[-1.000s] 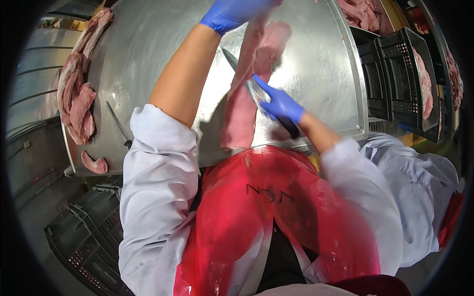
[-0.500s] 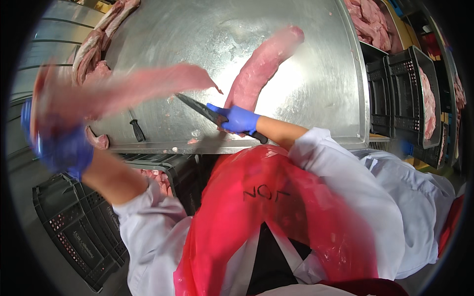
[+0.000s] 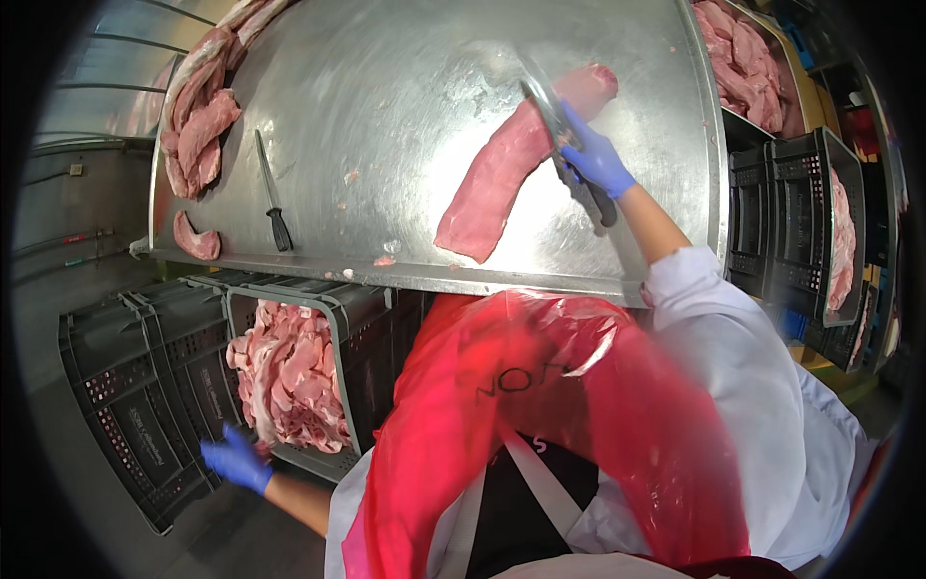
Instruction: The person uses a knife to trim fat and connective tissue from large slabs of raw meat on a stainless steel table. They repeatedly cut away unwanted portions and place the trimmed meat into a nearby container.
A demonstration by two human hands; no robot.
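My right hand (image 3: 600,162), in a blue glove, is wrapped round the dark handle of a knife (image 3: 543,96). The blade lies over the far part of a long trimmed pork loin (image 3: 502,164), which rests slantwise on the steel table. Down at the left, my left hand (image 3: 238,461), also gloved in blue, is beside a dark crate (image 3: 349,386) filled with cut meat pieces (image 3: 289,372). Its fingers are spread, with no large piece in them.
On the steel table (image 3: 386,96) lie a sharpening steel (image 3: 270,183), a small meat piece (image 3: 197,237) and a pile of meat strips (image 3: 198,125) at the left. Right of the table stand dark crates (image 3: 783,217) and a tray of meat (image 3: 738,63).
My left hand has dropped from beside the table to the crate, and the long meat strip has left it. My right hand has carried the knife to the loin's far end.
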